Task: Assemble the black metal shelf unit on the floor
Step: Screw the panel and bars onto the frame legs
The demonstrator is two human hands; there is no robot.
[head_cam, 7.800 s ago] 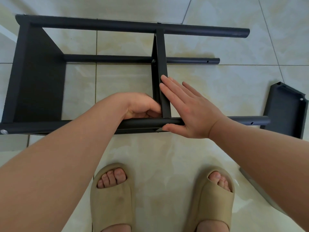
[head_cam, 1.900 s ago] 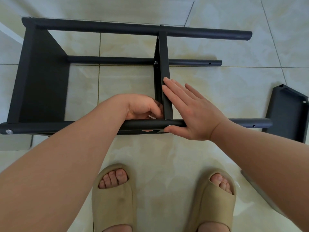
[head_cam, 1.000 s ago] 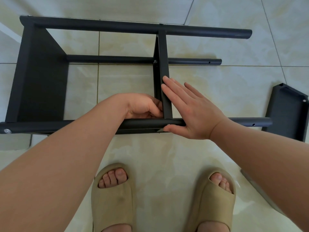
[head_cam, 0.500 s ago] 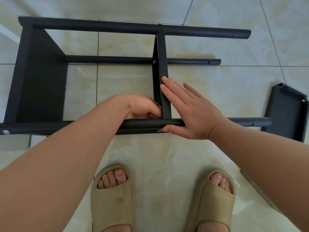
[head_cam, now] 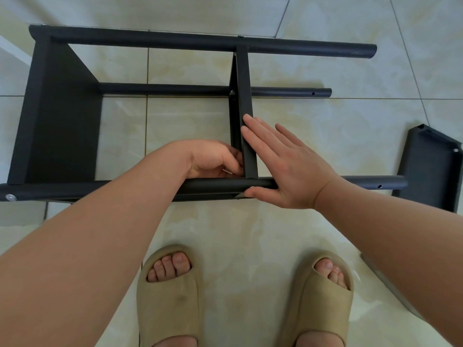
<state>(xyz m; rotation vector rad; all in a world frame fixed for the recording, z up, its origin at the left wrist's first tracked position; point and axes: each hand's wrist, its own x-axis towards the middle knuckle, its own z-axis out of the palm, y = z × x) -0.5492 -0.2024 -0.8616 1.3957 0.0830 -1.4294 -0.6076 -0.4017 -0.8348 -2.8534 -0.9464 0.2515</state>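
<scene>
The black metal shelf unit (head_cam: 62, 116) lies on its side on the tiled floor, its poles running left to right. A middle shelf panel (head_cam: 244, 83) stands between the far pole (head_cam: 175, 42) and the near pole (head_cam: 325, 181). My right hand (head_cam: 283, 166) presses flat against the right face of that panel, thumb under the near pole. My left hand (head_cam: 213, 159) is curled at the panel's left side, where it meets the near pole. Its fingers pinch a small silver metal piece (head_cam: 226, 171), mostly hidden.
A loose black shelf panel (head_cam: 431, 169) stands on the floor at the right, by the near pole's free end. A screw head (head_cam: 10, 197) shows at the pole's left end. My feet in beige slippers (head_cam: 167, 296) stand just in front of the unit.
Almost nothing has moved. My left fingers shift slightly at the joint of panel and near pole, while my right hand stays flat on the panel.
</scene>
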